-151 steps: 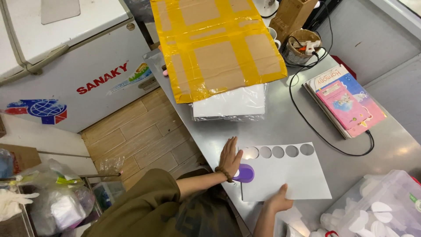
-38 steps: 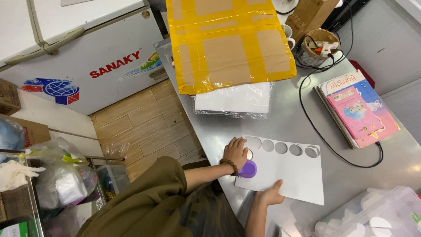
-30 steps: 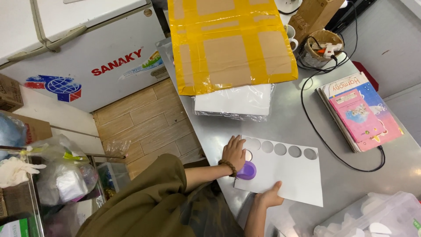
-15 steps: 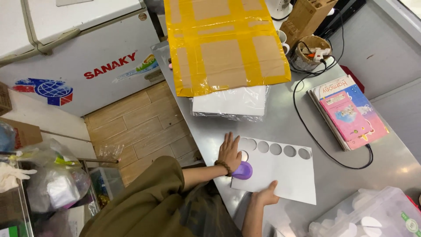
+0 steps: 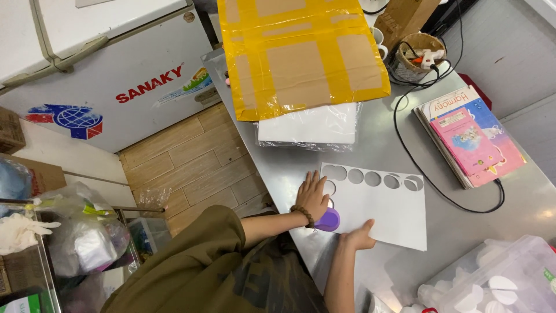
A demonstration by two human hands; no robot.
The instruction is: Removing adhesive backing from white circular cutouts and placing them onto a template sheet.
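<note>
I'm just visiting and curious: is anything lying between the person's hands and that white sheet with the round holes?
Nothing visible. The left hand lies flat on the white sheet's holed edge, over a purple punch by the wrist. The right hand touches the sheet's near edge. The black cable runs beside the sheet's far edge, away from the hands.

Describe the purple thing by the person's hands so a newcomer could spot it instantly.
On the grey metal table lies a white sheet with a row of round holes. At its near-left corner, under the left hand, sits a small purple punch, the only purple thing there.
</note>
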